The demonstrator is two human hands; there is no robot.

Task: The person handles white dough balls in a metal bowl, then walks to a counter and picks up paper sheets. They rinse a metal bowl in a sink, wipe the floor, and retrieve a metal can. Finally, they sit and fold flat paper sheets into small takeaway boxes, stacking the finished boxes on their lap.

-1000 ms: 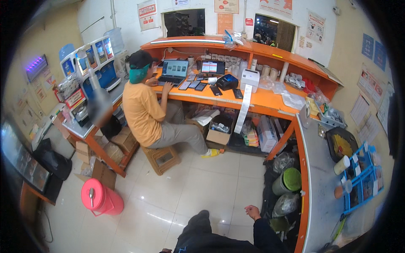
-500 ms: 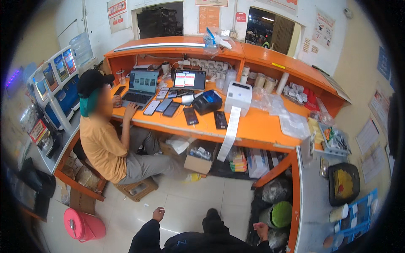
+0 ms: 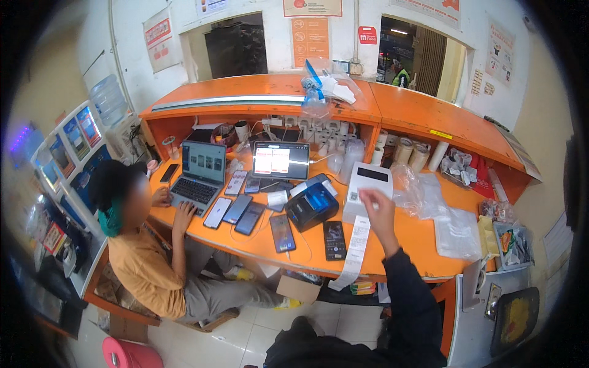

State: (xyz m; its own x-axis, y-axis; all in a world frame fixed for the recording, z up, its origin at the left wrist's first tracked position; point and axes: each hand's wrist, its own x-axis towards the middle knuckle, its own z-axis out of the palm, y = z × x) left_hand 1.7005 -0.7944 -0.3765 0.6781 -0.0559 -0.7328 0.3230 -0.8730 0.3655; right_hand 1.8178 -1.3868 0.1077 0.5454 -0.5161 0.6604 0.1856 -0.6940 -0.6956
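Observation:
My right hand (image 3: 381,213) is over the front of the white label printer (image 3: 370,179), its fingers drawn together. Something small and pinkish shows at the fingertips, too blurred to name. Whether the fingers touch the printer I cannot tell. A long printed paper strip (image 3: 354,251) runs out of the printer and hangs past the desk's front edge. Left of the strip lies a black phone (image 3: 334,240), and beyond it stands a black and blue device (image 3: 311,205), perhaps a small printer. My left hand is out of sight.
At the left a seated person (image 3: 144,267) types on a laptop (image 3: 197,178). Several phones and a tablet (image 3: 281,161) cover the orange desk (image 3: 392,257). Clear plastic bags (image 3: 457,233) lie to the right. A pink bucket (image 3: 129,354) stands on the floor.
My right hand has risen from low beside the desk to the label printer. My left hand has dropped out of view. The desk now appears closer.

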